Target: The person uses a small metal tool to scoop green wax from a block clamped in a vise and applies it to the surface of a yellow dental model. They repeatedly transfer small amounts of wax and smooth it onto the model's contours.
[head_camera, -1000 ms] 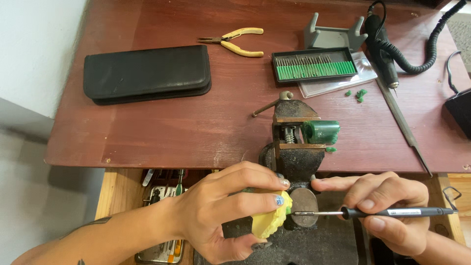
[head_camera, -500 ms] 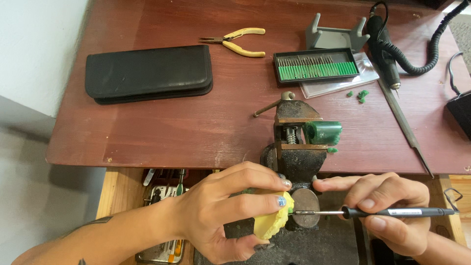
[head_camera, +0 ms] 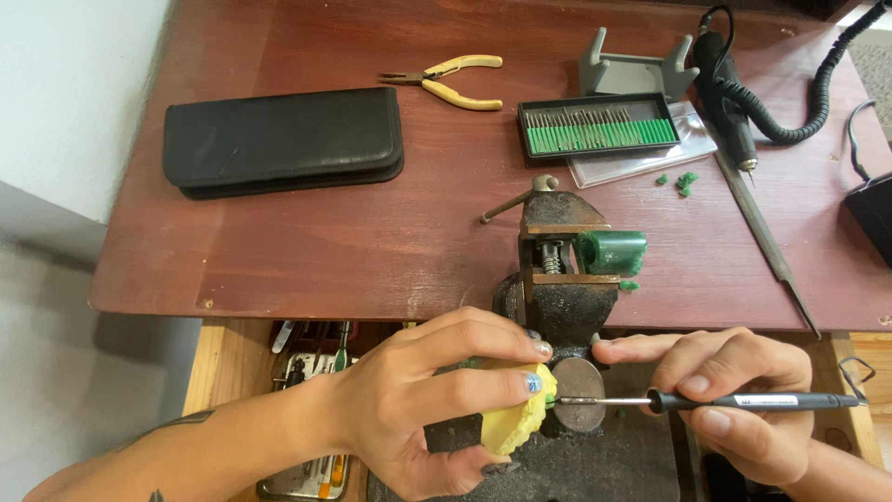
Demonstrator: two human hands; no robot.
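Note:
My left hand (head_camera: 423, 400) grips a small yellow lump (head_camera: 514, 420) below the table's front edge, with a tiny green piece pinched at its tip. My right hand (head_camera: 743, 400) holds a slim black pen-like tool (head_camera: 753, 402) level; its thin metal tip (head_camera: 581, 401) touches the green piece. Both hands work just in front of a dark bench vise (head_camera: 557, 279) clamped to the table edge. A green cylinder (head_camera: 611, 252) sits in the vise jaws.
On the red-brown table (head_camera: 372, 232) lie a black zip case (head_camera: 283, 141), yellow-handled pliers (head_camera: 451, 79), a tray of green-shanked burs (head_camera: 597, 125), a rotary handpiece with coiled cord (head_camera: 729, 93), a long file (head_camera: 762, 237) and green crumbs (head_camera: 678, 179). An open drawer of tools (head_camera: 311, 372) sits below.

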